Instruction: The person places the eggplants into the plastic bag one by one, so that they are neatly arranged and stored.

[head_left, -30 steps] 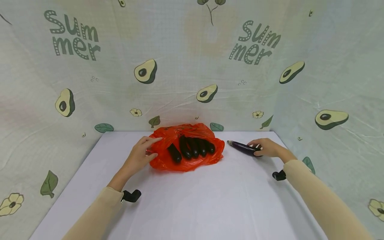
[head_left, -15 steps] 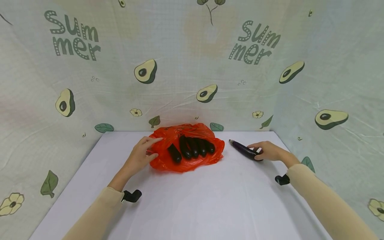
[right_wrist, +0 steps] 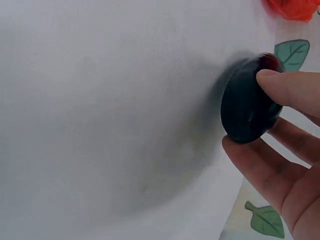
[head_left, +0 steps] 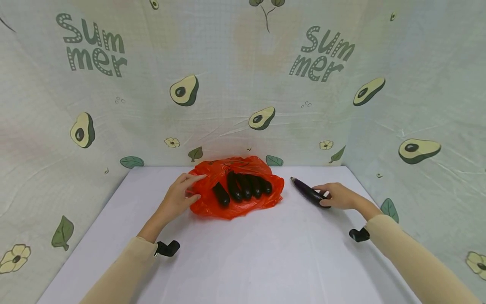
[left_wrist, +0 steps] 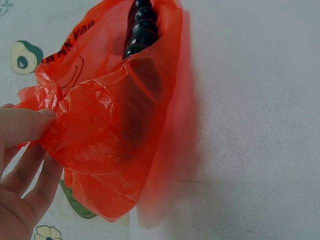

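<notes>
On the right side of the table, an eggplant [head_left: 303, 190] lies at a slant, its stem end pointing up and left. My right hand [head_left: 339, 196] holds it near the rounded end. The right wrist view shows the thumb on one side of the eggplant [right_wrist: 247, 107] and fingers on the other. At the back middle sits a red plastic bag [head_left: 243, 163], its mouth facing me. Several dark eggplants [head_left: 233, 186] lie side by side inside. My left hand [head_left: 177, 196] pinches the bag's left edge; in the left wrist view the thumb presses crumpled film [left_wrist: 80, 112] with fingers behind it.
The table [head_left: 243, 257] has a white covering. A printed cloth [head_left: 228, 55] with avocados and lettering rises behind it and along both sides. A black wrist camera [head_left: 167, 248] hangs from the left sleeve, and another black camera [head_left: 359, 234] from the right.
My right hand has come slightly nearer to me, turning the eggplant a little more steeply. The left hand and the bag have hardly moved.
</notes>
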Demonstrator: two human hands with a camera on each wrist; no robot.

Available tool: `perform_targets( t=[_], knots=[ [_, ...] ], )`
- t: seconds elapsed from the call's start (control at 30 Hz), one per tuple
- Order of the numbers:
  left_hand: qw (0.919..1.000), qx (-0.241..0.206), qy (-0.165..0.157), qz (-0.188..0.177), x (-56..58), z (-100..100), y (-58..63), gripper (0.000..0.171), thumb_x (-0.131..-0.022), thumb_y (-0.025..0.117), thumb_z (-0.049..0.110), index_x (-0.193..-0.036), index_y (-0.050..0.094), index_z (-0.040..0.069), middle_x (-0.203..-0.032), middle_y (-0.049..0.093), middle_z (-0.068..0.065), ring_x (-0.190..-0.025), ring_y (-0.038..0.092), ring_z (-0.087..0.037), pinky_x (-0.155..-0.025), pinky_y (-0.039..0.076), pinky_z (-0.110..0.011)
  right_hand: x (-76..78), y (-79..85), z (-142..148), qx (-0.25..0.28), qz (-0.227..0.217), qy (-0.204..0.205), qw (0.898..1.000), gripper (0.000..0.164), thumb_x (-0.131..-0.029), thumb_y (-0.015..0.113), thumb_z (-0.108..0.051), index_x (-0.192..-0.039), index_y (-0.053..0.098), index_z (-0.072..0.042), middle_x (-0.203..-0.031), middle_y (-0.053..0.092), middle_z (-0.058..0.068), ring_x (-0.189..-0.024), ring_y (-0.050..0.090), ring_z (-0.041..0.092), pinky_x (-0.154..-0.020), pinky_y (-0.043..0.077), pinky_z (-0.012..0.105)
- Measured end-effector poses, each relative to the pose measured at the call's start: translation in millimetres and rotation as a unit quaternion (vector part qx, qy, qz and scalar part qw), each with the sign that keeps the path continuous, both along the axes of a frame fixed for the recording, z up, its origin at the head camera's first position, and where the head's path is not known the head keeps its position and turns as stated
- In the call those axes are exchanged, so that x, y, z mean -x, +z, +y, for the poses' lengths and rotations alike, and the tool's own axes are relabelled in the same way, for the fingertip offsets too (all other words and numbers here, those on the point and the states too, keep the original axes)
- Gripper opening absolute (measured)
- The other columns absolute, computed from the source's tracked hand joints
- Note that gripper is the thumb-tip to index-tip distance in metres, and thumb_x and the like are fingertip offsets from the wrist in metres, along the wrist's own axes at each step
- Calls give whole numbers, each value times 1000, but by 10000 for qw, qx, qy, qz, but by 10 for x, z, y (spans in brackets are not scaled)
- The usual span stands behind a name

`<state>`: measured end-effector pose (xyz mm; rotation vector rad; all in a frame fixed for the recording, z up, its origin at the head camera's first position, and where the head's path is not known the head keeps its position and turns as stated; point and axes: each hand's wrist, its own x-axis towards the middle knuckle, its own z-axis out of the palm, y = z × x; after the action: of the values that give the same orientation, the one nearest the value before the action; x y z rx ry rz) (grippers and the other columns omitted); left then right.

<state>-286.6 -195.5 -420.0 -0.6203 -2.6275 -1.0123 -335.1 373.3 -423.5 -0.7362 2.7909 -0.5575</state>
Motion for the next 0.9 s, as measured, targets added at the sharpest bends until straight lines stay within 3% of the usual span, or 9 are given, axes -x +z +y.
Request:
perform_targets(
  t=[0.27,0.47,0.9],
  knots=[
    [10000,-28,-1,10,-14,-3,-10,71,-88,83,-6,-151,61,20,-125,57,-8,-113,66,-28,-92,64,-45,-169,177,-63,147,532,-29,9985,56,-95,76,-11,-147,58,3,-115,74,15,-93,74,24,-83,63,45],
    [10000,-46,2,-8,-14,-6,-22,71,-89,82,-6,-152,60,20,-127,57,-9,-112,66,-29,-92,64,-46,-337,367,-208,260,769,-60,9967,56,-95,78,-12,-146,60,1,-115,74,15,-92,73,21,-80,63,38],
    [10000,-27,24,55,-14,13,-4,72,-88,82,-6,-152,60,21,-128,58,-8,-116,64,-28,-93,63,-46,-685,614,-694,844,652,83,9943,54,-96,78,-11,-147,62,-6,-116,72,10,-93,70,18,-77,63,27]
  ],
)
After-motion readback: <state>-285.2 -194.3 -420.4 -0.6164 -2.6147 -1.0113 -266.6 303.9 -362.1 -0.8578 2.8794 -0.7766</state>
